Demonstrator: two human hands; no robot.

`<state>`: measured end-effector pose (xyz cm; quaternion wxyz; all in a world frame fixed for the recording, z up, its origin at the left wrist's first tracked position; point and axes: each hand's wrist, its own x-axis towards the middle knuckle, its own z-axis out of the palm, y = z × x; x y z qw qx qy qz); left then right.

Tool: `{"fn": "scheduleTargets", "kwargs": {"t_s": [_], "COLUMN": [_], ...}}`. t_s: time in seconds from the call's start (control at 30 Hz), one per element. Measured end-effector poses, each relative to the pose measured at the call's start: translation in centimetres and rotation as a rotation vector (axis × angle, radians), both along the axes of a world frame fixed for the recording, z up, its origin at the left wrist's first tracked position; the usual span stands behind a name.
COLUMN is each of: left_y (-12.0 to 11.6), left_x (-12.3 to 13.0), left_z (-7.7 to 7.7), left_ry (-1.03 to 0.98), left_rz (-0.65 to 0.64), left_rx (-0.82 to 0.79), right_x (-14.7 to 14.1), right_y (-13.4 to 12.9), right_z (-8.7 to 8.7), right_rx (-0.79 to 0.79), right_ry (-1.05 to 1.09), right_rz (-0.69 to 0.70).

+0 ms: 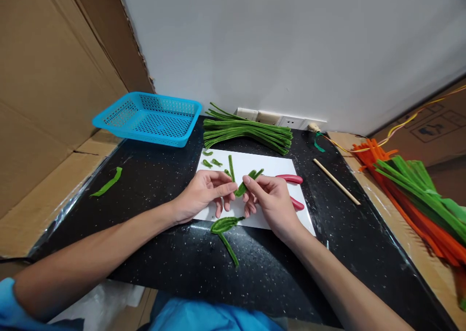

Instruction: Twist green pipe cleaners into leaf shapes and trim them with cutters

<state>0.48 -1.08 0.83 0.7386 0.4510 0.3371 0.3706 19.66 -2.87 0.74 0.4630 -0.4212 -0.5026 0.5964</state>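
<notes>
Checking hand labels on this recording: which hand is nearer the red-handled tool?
Right. The right hand is just beside the red-handled tool, partly hiding it; the left hand is farther off, at the left side of the white sheet.

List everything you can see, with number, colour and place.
Basket: one, blue, back left
Fuzzy bundle: one, dark green, back middle
Sheet: one, white, centre
Curls: several, green, on sheet
Handles: two, red, sheet's right
Stick: one, pale, right
Leaf shape: one, green, front
Strip: one, green, left
Side bundles: two, orange and green, far right
Sockets: several, white, wall
Wires: yellow, pink, right
Cardboard: brown, sides
Table: one, black, beneath
Hands: two, centre, pinching green pieces
</notes>
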Motion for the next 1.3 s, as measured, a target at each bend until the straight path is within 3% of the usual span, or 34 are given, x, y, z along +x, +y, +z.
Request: {"fn": "scheduleTargets", "kwargs": {"t_s": [0.33, 0.67, 1.3], "left_y": [0.1, -0.6, -1.7], "left_x": [0.0, 0.2, 0.3], "left_z": [-0.2, -0.2, -0.2], "left_ry": [0.032, 0.191, 0.351], "left_rz": [-0.058, 0.179, 0.265], "left_rx": [0.050, 0.256, 0.477], "right_x": [-0.2, 0.1, 0.0], "right_y": [-0.4, -0.7, -0.4], "right_z": [0.2, 0.4, 0.6], "right_rx": [0.119, 0.181, 0.205], "right_ry": [-0.030, -0.157, -0.140], "right_rz": [-0.031, -0.033, -0.091]}}
